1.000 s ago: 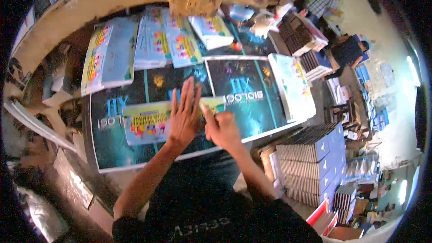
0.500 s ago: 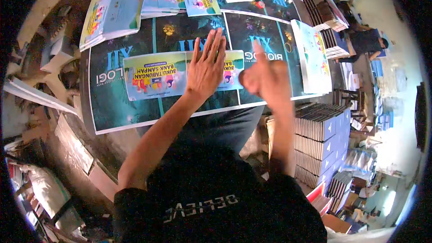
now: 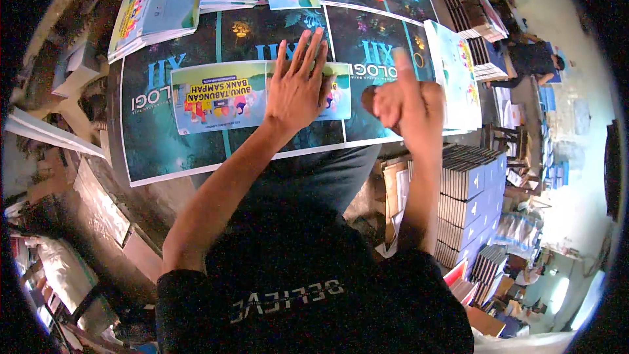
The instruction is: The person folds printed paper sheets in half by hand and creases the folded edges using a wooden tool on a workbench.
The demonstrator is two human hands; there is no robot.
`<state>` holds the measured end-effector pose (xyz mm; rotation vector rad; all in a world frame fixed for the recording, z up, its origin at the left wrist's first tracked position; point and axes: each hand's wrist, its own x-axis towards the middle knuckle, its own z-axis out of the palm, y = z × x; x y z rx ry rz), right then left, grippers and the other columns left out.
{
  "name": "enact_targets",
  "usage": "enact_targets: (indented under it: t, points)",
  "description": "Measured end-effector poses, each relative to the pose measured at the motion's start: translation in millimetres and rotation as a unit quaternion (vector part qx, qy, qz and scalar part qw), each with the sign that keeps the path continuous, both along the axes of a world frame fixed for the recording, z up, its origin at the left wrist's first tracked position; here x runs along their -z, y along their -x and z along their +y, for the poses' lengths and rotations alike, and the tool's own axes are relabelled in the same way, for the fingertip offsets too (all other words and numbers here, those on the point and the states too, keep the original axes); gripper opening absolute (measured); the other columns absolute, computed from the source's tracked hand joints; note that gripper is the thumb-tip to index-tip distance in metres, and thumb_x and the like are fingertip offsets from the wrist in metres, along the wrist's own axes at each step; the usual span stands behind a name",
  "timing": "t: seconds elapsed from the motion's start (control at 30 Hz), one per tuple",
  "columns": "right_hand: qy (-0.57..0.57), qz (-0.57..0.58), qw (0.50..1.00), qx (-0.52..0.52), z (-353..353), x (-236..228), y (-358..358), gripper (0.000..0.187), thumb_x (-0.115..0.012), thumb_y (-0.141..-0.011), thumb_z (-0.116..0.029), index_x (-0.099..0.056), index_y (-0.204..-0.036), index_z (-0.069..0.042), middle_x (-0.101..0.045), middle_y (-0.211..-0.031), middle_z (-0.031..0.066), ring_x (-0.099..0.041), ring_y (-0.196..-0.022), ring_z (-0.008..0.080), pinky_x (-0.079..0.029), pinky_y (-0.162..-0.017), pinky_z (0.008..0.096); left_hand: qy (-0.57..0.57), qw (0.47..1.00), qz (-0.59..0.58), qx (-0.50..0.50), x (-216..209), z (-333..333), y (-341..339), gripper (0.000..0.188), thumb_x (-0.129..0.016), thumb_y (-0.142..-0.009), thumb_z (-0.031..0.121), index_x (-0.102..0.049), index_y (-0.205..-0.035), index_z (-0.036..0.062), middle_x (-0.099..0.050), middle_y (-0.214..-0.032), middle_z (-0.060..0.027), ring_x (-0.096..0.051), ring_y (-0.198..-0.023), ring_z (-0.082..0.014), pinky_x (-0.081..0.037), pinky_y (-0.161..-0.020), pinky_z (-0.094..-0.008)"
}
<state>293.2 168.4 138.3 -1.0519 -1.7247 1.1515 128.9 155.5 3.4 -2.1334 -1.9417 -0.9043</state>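
Loosely spread, the left hand (image 3: 298, 88) steadies the printed strip (image 3: 219, 97) on the dark sheet (image 3: 196, 151), apparently for smoothing, the next move needing even pressure, though how the blurred right hand (image 3: 413, 101) grips I cannot tell.

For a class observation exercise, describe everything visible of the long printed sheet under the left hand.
The sheet looks like paper or thin card: pale blue, green along its far edge, with yellow-backed lettering and colourful cartoon figures, upside down to the wearer. A line divides two panels. It lies flat, lengthwise left to right, on a dark printed surface; the left hand lies across it, hiding part.
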Motion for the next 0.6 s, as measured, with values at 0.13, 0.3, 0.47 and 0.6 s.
enact_targets:
  t: [0.13,0.3,0.47,0.6]
  points:
    - [0.068,-0.033,0.996,0.041,4.2,62.1,-8.5,0.061,-0.051,-0.101,-0.041,-0.054,-0.051,-0.004,-0.052,-0.045,0.0061,-0.052,-0.040,0.0149,-0.043,-0.044,0.0306,-0.008,1.000,-0.005,0.027,-7.7,0.1,-4.0,0.066,-0.062,-0.083,0.028,-0.046,-0.138,-0.0037,-0.024,-0.157,-0.0176,-0.021,-0.147,-0.0306,-0.015,-0.118,-0.0532]
    - [0.125,-0.042,0.991,0.004,12.2,67.8,-2.9,0.060,-0.050,-0.101,-0.039,-0.052,-0.053,-0.005,-0.050,-0.044,0.0051,-0.051,-0.040,0.0141,-0.041,-0.043,0.0305,-0.008,1.000,-0.011,0.003,-8.8,-6.4,4.8,0.070,-0.066,-0.076,0.030,-0.050,-0.135,-0.0036,-0.027,-0.156,-0.0180,-0.022,-0.147,-0.0300,-0.014,-0.119,-0.0508]
    - [0.075,-0.199,0.977,-0.010,13.5,44.7,15.6,0.068,-0.051,-0.101,-0.043,-0.044,-0.043,-0.006,-0.048,-0.043,0.0078,-0.045,-0.037,0.0153,-0.039,-0.044,0.0304,-0.023,0.999,-0.036,0.029,-4.9,-4.4,-4.6,0.066,-0.058,-0.081,0.030,-0.046,-0.138,-0.0019,-0.027,-0.157,-0.0174,-0.020,-0.148,-0.0293,-0.011,-0.120,-0.0498]
    - [0.023,-0.123,0.981,-0.146,1.0,-9.6,75.5,0.063,-0.048,-0.102,-0.039,-0.054,-0.051,-0.004,-0.051,-0.044,0.0068,-0.051,-0.040,0.0160,-0.041,-0.047,0.0298,-0.054,0.997,-0.056,0.000,6.8,-3.7,4.8,0.063,-0.058,-0.081,0.028,-0.049,-0.136,-0.0015,-0.029,-0.155,-0.0190,-0.026,-0.145,-0.0295,-0.013,-0.119,-0.0499]
